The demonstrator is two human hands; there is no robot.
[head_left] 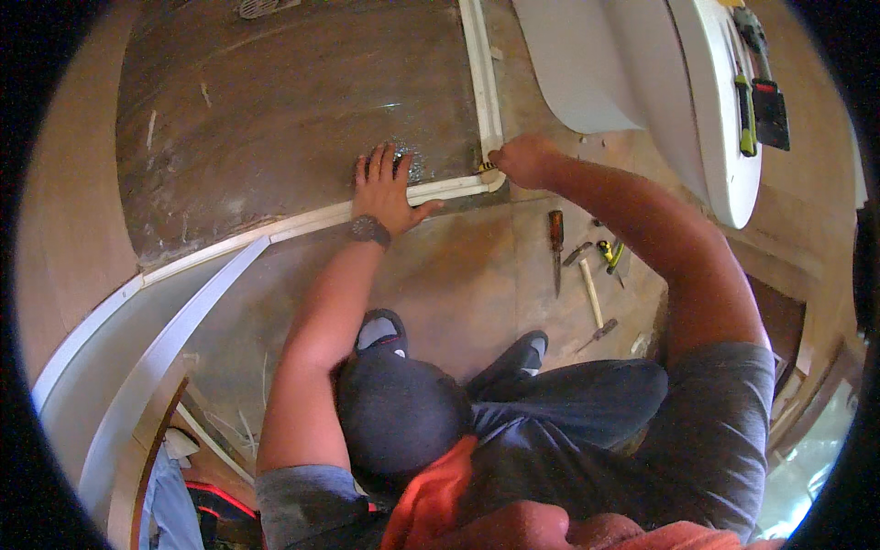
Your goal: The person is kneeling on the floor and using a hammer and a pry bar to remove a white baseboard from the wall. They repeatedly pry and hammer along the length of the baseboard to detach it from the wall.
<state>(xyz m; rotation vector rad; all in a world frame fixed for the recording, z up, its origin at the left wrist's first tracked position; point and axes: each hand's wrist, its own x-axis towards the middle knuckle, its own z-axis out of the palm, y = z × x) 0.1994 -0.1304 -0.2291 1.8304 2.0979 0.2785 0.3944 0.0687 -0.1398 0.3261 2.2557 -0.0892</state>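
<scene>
The left hand is laid flat, fingers spread, on the shower base, bracing its white edge strip. The right hand is closed round a small tool at the strip's corner; what tool can't be told.

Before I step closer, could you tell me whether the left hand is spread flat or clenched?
Spread flat: the left hand lies palm down, fingers splayed, on the brown shower floor beside the white curb strip.

Screwdriver, hammer on floor; toilet nearby.
</scene>
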